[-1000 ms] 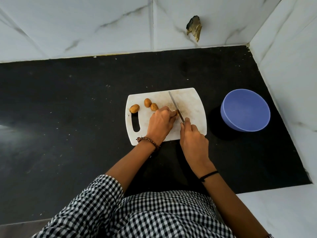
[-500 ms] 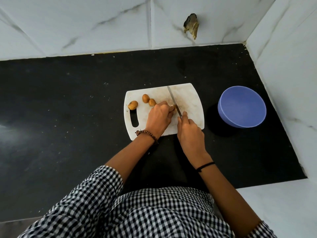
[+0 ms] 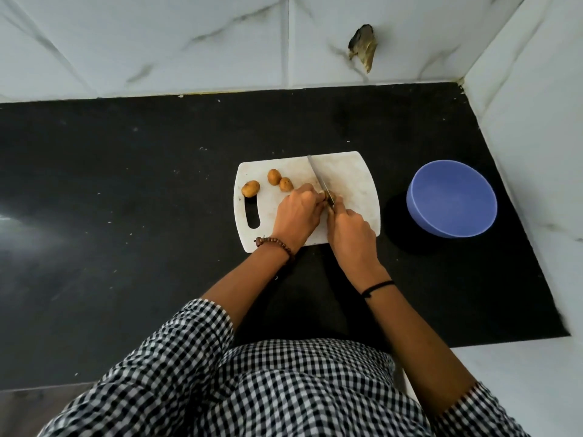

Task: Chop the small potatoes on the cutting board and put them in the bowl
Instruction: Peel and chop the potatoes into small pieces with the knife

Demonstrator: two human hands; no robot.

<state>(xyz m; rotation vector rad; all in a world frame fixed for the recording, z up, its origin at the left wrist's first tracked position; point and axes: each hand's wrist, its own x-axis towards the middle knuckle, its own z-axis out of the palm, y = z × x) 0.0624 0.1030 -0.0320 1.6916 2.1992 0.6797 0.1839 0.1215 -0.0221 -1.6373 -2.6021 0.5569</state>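
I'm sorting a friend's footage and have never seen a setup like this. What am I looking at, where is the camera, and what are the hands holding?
There is no machine here. A person works with bare hands, and one wide-angle camera worn on the head looks down at them, so the checked shirt at the bottom is the person's own. On the black counter lies a white cutting board, with a blue bowl to its right; nothing shows inside the bowl. The left hand holds a small potato on the board with curled fingers. The right hand grips a knife, its blade at that potato. Three whole potatoes lie on the board's left part.
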